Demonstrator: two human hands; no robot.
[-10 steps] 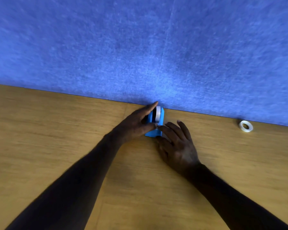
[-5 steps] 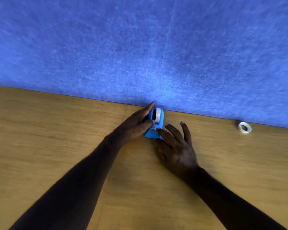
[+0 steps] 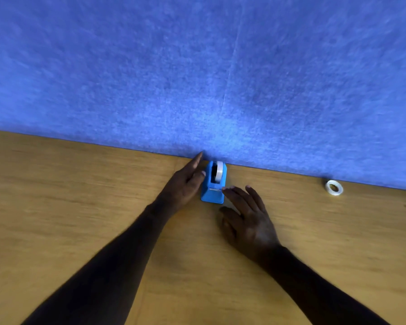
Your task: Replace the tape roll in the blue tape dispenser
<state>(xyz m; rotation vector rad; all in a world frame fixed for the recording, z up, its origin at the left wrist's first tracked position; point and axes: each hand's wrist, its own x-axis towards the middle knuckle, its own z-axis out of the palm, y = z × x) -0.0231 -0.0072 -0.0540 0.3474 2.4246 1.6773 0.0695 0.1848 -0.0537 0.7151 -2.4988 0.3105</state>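
Against the blue felt wall (image 3: 220,66) on the wooden desk (image 3: 56,207), the small blue plastic tape dispenser (image 3: 213,193) stands with a white tape roll (image 3: 219,172) seated, suggesting only tidying remains, while the left hand (image 3: 185,184) lies flat-fingered beside it, the right hand (image 3: 249,216) spread empty near its base, and a loose white roll (image 3: 334,187) sits well apart.

Readable text: none on any surface in view.
Blue tape dispenser (image 3: 213,184): plain blue body, no brand, label or number legible.
Tape roll in dispenser (image 3: 219,172): white, unmarked as far as can be seen.
Loose tape roll (image 3: 334,188): white ring, too small to show any print.
Tabletop (image 3: 80,207): bare wood grain, no signs or stickers.
Blue felt wall panel (image 3: 197,66): plain, only a faint vertical seam, no lettering.
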